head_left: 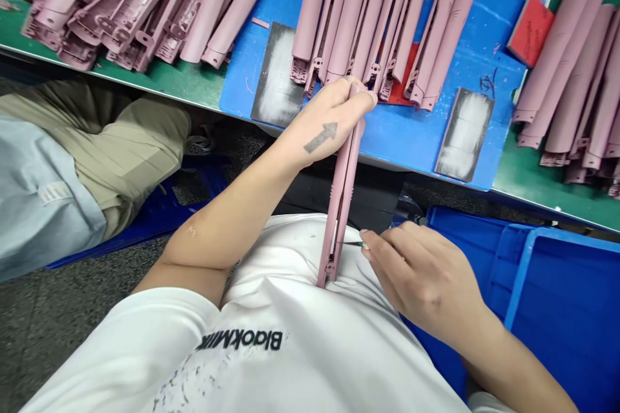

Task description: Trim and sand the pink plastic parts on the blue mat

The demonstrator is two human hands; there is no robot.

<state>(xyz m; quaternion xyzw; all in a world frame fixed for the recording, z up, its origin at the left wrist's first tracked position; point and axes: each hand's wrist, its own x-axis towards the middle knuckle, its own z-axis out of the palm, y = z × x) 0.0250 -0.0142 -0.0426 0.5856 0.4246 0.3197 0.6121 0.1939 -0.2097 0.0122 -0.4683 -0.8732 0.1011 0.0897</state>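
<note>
My left hand (334, 116) is closed around the far end of a long pink plastic housing (341, 193). The near end of this housing rests against my white shirt, and a narrow slot runs along its upper side. In my right hand (421, 264), between thumb and fingers, is a small thin-bladed tool (357, 244). Its dark tip reaches the slot near the housing's lower end; whether it touches the edge I cannot tell. My fingers hide most of its handle.
Several like pink housings (358, 13) lie on a blue mat (387, 132), with further piles left (140, 6) and right (562, 71). Dark sanding-like pads (467, 135) lie on the mat. A blue crate (566, 297) stands at my right; a seated person (97, 148) is on the left.
</note>
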